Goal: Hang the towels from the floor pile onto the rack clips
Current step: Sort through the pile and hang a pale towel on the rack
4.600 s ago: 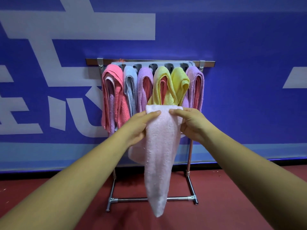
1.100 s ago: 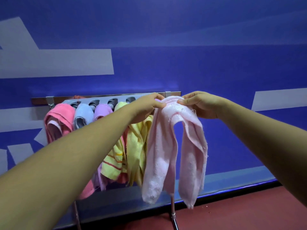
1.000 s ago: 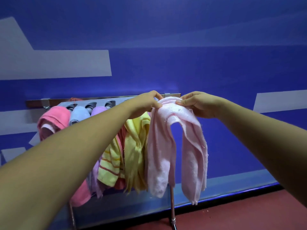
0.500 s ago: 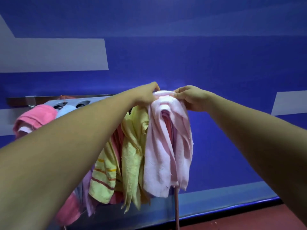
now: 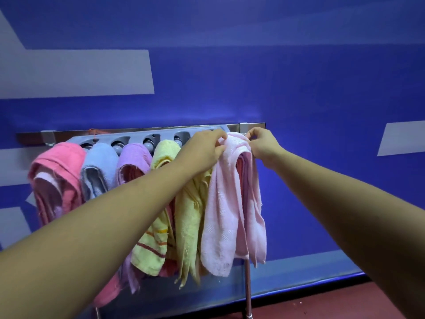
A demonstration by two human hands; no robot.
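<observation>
Towel-hanging is at the seating step: my left hand (image 5: pixel 202 150) and right hand (image 5: pixel 262 143) each pinch the folded top of the pale pink towel (image 5: pixel 230 203) at the right end of the rack (image 5: pixel 138 134). Next, I judge, it needs pushing into the hidden clip.

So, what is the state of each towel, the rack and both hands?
Rack: standing, loaded.
Pale pink towel: draped at the rack's right end, top held.
Left hand: pinches its top.
Right hand: pinches its top.
Bright pink towel: hanging.
Light blue towel: hanging.
Purple towel: hanging.
Striped yellow towel: hanging.
Plain yellow towel: hanging.
</observation>
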